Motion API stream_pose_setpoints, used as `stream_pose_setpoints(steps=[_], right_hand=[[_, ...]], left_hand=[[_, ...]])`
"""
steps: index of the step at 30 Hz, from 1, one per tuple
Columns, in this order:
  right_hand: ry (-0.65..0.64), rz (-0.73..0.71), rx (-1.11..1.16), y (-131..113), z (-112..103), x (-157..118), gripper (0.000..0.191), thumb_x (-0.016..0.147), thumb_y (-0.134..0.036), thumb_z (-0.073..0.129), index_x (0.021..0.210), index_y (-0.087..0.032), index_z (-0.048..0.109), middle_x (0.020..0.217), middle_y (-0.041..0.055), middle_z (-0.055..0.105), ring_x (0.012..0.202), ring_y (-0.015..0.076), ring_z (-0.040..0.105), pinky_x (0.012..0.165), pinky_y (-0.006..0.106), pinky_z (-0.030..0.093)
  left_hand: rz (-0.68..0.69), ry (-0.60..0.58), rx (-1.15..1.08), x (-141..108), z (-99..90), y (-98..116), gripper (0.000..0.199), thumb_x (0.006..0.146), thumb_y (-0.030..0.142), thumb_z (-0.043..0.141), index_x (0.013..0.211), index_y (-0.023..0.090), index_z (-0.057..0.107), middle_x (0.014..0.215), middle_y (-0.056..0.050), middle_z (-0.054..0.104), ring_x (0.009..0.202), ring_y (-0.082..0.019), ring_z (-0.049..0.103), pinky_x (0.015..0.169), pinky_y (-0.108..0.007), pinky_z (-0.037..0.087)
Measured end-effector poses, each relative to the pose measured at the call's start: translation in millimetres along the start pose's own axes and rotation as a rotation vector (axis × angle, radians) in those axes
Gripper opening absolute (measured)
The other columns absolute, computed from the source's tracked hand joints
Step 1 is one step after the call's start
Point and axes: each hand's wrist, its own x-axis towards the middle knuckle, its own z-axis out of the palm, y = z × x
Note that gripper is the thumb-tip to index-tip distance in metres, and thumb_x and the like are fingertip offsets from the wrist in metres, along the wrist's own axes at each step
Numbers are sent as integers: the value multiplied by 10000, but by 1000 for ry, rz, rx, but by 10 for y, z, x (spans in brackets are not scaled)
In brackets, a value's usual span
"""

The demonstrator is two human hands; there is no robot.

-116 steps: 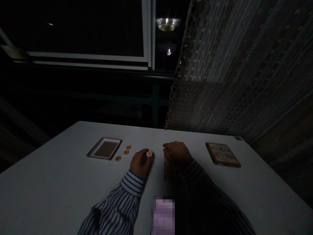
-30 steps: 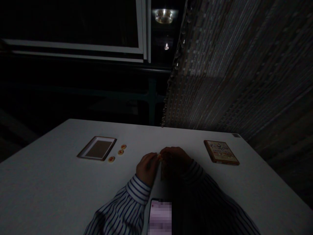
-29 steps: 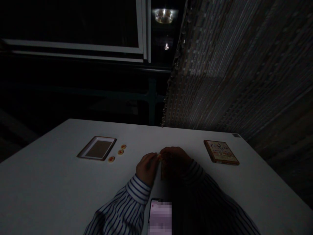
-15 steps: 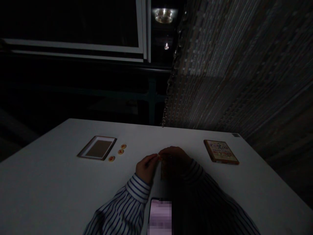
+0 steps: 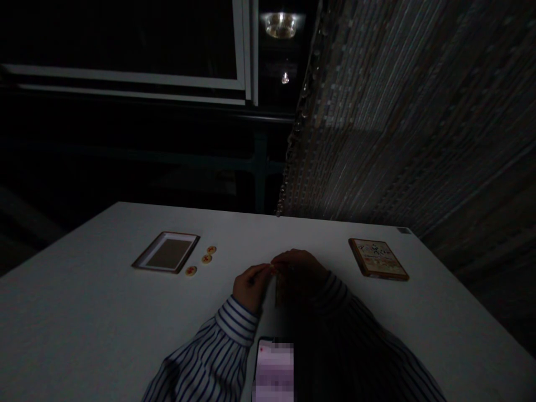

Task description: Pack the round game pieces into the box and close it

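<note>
At the middle of the white table [image 5: 104, 324], my left hand [image 5: 250, 286] and my right hand [image 5: 299, 271] meet at the fingertips. Both are closed in a pinch on a small pale Chinese chess piece [image 5: 273, 269] with red on it, mostly covered by fingers. Below it, beside my right palm, a dark brownish shape is too dim to make out. Several round chess pieces [image 5: 206, 259] with red characters lie to the left, next to an open shallow box [image 5: 195, 239] with a brown inside. My right hand and sleeve are in deep shadow.
On the right lies a flat brown box lid [image 5: 379, 259] with Chinese writing. A lit phone [image 5: 274, 371] is at the near edge between my forearms. Behind the table hang a string curtain [image 5: 355, 123] and a window frame [image 5: 247, 56].
Almost nothing differs. My hands stay together in the same place, with only a tiny shift at the fingertips.
</note>
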Motion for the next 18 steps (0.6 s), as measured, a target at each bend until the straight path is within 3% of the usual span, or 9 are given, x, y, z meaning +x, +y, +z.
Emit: stream_pose_setpoints(steps=[10,18], right_hand=[[41,54,58,23,13,15,216,819,-283,457,912,-208,637,886,25,674,821,153,600,734,254,433],[59,59,84,-10,-8,10,195,812,-268,475,879,-198,644,838,29,678,785,153,601,705,259,436]], left_hand=[[-99,-7,-100,-16,23,35,286,664,364,612,837,140,661,821,-68,691,784,-183,632,743,-288,498],[-138,-3,-184,-17,27,54,275,646,346,632,826,140,663,817,-72,691,786,-194,632,749,-301,493]])
